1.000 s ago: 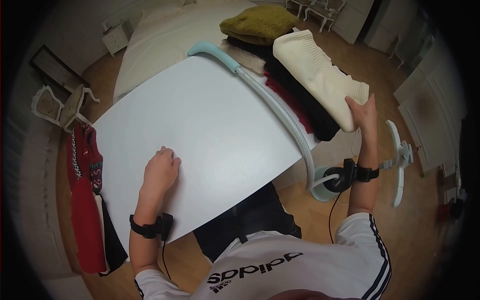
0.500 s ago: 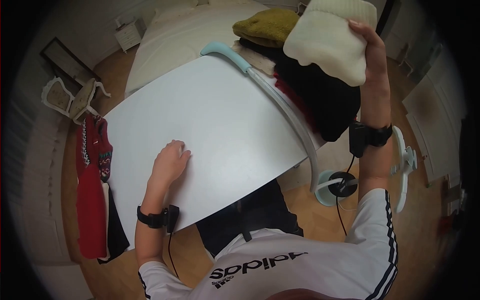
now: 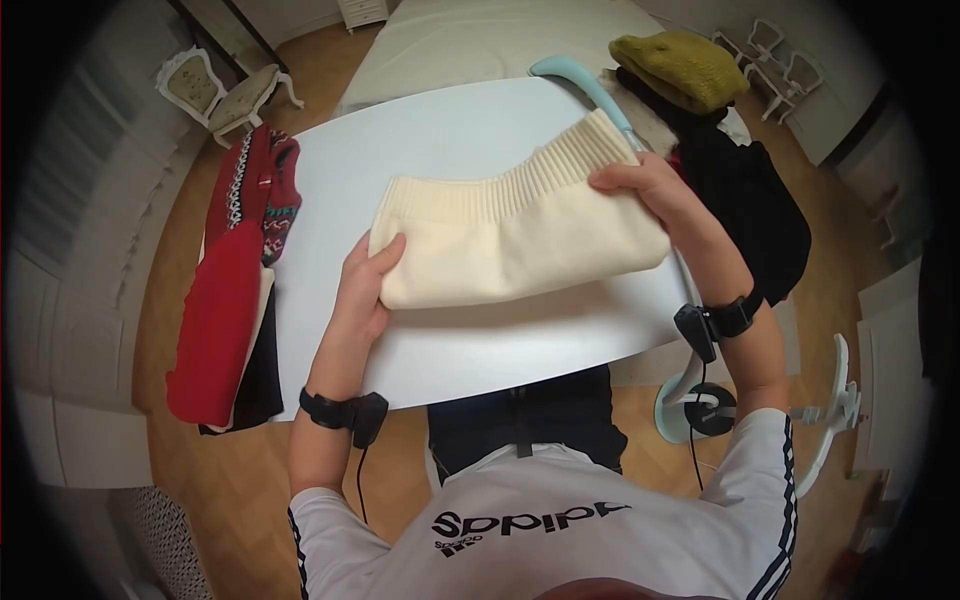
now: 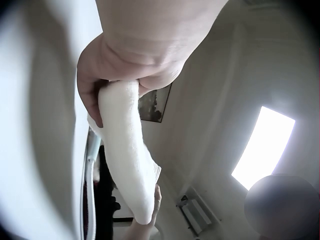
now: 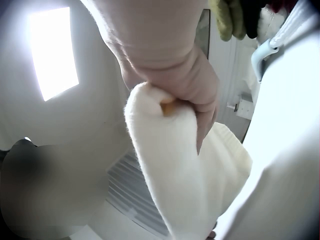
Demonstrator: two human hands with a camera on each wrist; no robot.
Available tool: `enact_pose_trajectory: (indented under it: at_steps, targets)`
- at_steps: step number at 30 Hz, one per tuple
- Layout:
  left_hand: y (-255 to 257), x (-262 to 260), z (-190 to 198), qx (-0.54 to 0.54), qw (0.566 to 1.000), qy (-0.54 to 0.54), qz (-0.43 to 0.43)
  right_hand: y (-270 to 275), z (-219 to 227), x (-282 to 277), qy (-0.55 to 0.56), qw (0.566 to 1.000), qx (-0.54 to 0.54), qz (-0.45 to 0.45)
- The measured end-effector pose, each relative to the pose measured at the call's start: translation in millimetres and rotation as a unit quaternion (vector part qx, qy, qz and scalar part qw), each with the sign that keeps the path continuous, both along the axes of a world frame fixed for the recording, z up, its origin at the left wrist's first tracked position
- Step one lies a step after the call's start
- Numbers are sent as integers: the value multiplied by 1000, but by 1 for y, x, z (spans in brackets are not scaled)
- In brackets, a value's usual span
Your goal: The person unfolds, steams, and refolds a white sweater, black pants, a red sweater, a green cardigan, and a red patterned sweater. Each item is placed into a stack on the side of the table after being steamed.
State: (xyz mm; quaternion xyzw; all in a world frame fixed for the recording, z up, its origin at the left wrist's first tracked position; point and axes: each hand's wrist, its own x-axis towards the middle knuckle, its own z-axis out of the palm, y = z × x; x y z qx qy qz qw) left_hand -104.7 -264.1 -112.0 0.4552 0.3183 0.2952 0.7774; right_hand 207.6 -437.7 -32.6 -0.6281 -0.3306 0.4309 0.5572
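A folded cream knit sweater (image 3: 500, 250) spans both hands over the white table (image 3: 480, 350), its ribbed edge along the far side. At its left end my left hand (image 3: 368, 285) grips it, thumb on top and fingers underneath. My right hand (image 3: 655, 195) holds the other end, with the thumb across the upper face near the ribbing. In the left wrist view the sweater (image 4: 125, 150) appears edge-on as a thick fold coming out of the hand. The right wrist view shows the rolled fold of the sweater (image 5: 160, 150) under my curled fingers.
Red and patterned knitwear (image 3: 215, 330) hangs along the table's left edge. At the right lie black clothes (image 3: 750, 215) with a mustard knit (image 3: 680, 70) behind them. A light-blue steamer handle (image 3: 575, 75) rests at the table's far edge; its base (image 3: 680, 410) stands on the floor.
The right hand has brought the cream sweater from the right-hand pile, up and across to over the table. The left hand has left the tabletop and taken hold of the sweater's other end.
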Motion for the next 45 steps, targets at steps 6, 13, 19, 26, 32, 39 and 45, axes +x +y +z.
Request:
enact_pose_trajectory:
  at_steps: [6, 13, 19, 26, 32, 39, 45]
  targets:
    - [34, 2, -9, 128, 987, 30, 95, 38, -31, 10, -24, 999, -23, -32]
    - [32, -20, -12, 239, 962, 131, 2, 21, -90, 23, -368, 930, -6, -8]
    - [33, -51, -30, 84, 994, -16, -67, -30, -89, 2, -234, 968, 93, -4]
    - [21, -67, -18, 252, 921, 108, -276, -72, -113, -8, -348, 927, 87, 108]
    - [12, -64, 6, 389, 830, 291, -273, -79, -110, -8, -355, 930, 71, 70]
    - [-11, 2, 3, 630, 694, 332, -108, -26, -96, -47, -578, 812, 84, 20]
    - [7, 20, -28, 715, 545, 415, -142, -5, -121, -35, -643, 762, 47, 61]
